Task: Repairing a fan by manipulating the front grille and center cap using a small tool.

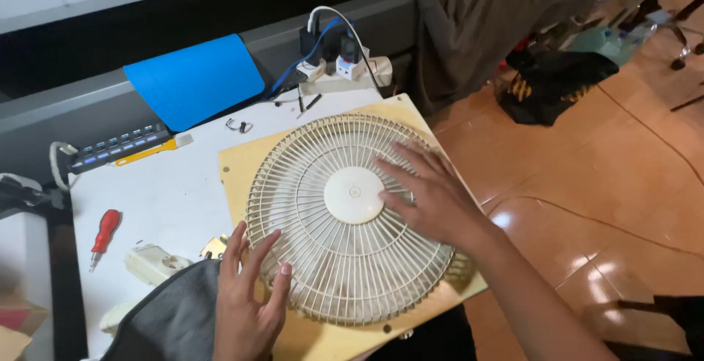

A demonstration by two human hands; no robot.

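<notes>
A round cream fan grille (323, 258) with a plain centre cap (353, 194) lies face up on a yellowish board (236, 170) on the white table. My right hand (425, 189) rests flat on the grille's right side, fingers spread beside the cap. At the grille's lower left rim sits my left hand (249, 295), fingers apart, thumb touching the wires. Neither hand holds anything.
A red-handled screwdriver (104, 233) and a white plug adapter (150, 262) lie at the table's left. Behind are a blue mat (194, 79), a port hub (117, 145) and a power strip with plugs (345, 68). Grey cloth (172, 317) covers the near corner. Tiled floor is at right.
</notes>
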